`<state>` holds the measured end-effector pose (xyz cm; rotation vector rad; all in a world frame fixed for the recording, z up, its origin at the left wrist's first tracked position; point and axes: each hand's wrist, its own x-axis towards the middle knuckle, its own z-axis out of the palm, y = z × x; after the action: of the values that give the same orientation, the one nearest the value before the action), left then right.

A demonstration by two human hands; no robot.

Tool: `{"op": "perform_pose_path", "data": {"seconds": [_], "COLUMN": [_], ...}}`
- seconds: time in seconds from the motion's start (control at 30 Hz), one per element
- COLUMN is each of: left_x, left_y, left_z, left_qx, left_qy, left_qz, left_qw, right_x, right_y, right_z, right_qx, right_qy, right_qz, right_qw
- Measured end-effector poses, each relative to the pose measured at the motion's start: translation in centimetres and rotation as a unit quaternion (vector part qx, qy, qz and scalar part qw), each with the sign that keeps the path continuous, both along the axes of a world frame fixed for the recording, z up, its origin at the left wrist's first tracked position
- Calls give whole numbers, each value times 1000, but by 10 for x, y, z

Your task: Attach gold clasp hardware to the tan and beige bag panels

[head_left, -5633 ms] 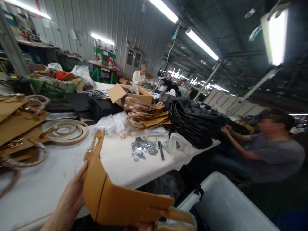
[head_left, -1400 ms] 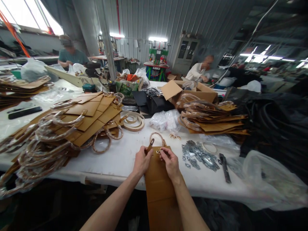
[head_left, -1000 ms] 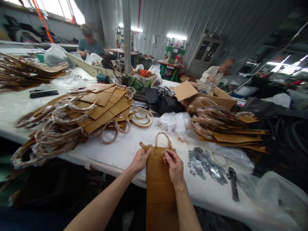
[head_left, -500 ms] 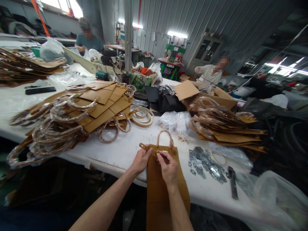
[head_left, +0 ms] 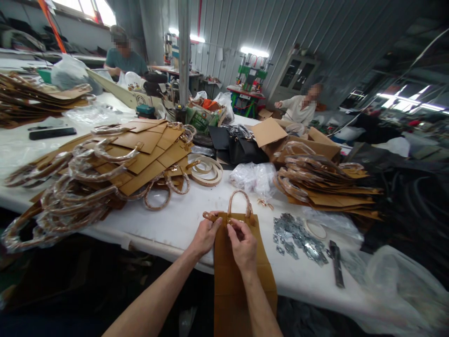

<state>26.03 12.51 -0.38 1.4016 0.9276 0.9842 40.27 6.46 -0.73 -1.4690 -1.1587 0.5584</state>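
Observation:
A brown handbag panel (head_left: 242,285) hangs over the table's front edge, its plastic-wrapped handle (head_left: 240,193) lying on the tabletop. My left hand (head_left: 206,234) grips the panel's upper left edge, thumb on top, beside a short strap end (head_left: 208,216) that juts out leftward. With thumb and forefinger pinched, my right hand (head_left: 242,241) touches a small gold-coloured metal fitting (head_left: 230,223) near the panel's top. The fingertips partly hide that fitting. Right of the panel lie a heap of small flat metal plates (head_left: 298,238) and a dark-handled tool (head_left: 336,264).
Stacked brown bag panels with wrapped handles (head_left: 147,154) cover the table's left; another stack (head_left: 326,187) lies right. Rolled strip (head_left: 206,171), clear plastic bags (head_left: 253,178), a black bag (head_left: 242,145) and a cardboard box (head_left: 270,133) stand behind. Two people sit farther off.
The whole view has shifted slightly. My right fingertips have moved a little on the gold-coloured fitting; my left hand keeps its hold on the panel.

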Motion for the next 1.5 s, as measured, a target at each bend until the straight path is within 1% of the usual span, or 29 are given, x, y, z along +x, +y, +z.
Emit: {"op": "perform_pose_path", "data": {"seconds": [0.1, 0.2, 0.63, 0.87, 1.03, 1.2, 1.4, 1.5], "left_x": [0, 0, 0, 1, 3, 4, 6, 5], "left_y": [-1, -1, -3, -6, -7, -7, -8, -8], "left_z": [0, -1, -3, 3, 1, -1, -2, 0], "left_qx": [-3, -4, 15, 21, 21, 31, 47, 53], "left_qy": [0, 0, 37, 60, 61, 82, 80, 80], "left_qz": [-4, -6, 6, 8, 5, 9, 10, 9], "left_qw": [1000, 1000, 999, 998, 998, 996, 996, 995], "right_x": [-3, -4, -2, -2, -3, -2, 2, 0], "right_y": [1, 2, 5, 6, 8, 8, 14, 14], "right_z": [4, 4, -2, -1, 2, 7, 16, 20], "right_qx": [21, 23, 18, 8, -5, -24, -43, -48], "right_qy": [-44, -64, -93, -94, -87, -98, -133, -155], "right_qz": [-4, -6, 3, 7, 10, 11, 27, 31], "right_qw": [999, 998, 995, 996, 996, 995, 990, 986]}}
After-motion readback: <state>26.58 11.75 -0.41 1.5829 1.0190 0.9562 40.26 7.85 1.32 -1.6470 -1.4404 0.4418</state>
